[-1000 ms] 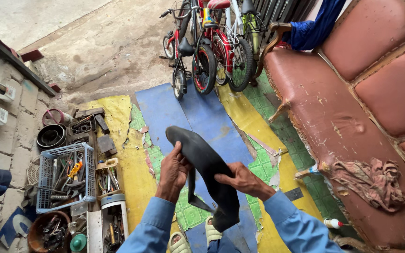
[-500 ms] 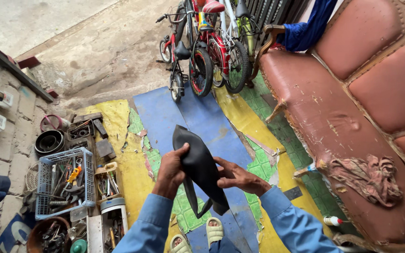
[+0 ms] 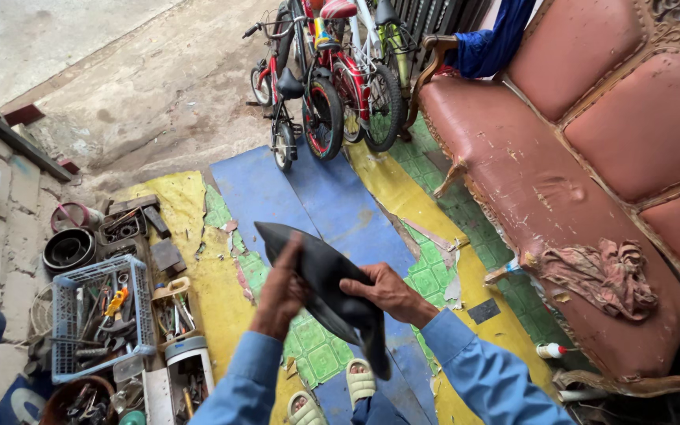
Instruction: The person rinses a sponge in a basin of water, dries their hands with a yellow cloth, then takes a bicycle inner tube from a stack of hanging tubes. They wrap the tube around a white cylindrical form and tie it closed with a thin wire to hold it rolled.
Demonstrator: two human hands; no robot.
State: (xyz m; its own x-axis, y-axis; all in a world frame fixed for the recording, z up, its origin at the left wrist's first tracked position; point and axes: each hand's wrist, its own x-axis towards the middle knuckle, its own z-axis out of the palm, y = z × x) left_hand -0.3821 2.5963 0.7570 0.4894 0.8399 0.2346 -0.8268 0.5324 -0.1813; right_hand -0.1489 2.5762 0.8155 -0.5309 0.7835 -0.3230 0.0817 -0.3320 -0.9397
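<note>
Both my hands hold a folded black rubber inner tube [image 3: 320, 271] in front of me, above the floor. My left hand [image 3: 279, 293] grips its left side with the fingers curled behind it. My right hand [image 3: 383, 290] presses on its right side, fingers over the rubber. The tube's lower end [image 3: 377, 346] hangs down toward my feet in pale green sandals [image 3: 360, 382]. Blue sleeves cover both my forearms.
A worn red sofa [image 3: 513, 181] with a crumpled rag [image 3: 604, 275] fills the right. Small bicycles [image 3: 324, 86] stand at the top. A blue crate of tools [image 3: 96, 315], tins and rings lie on the left. The floor has torn blue, yellow and green covering [image 3: 324, 197].
The tube has been folded tighter and drawn nearer to me between both hands. My view has shifted a little, with the bicycles now higher in the picture.
</note>
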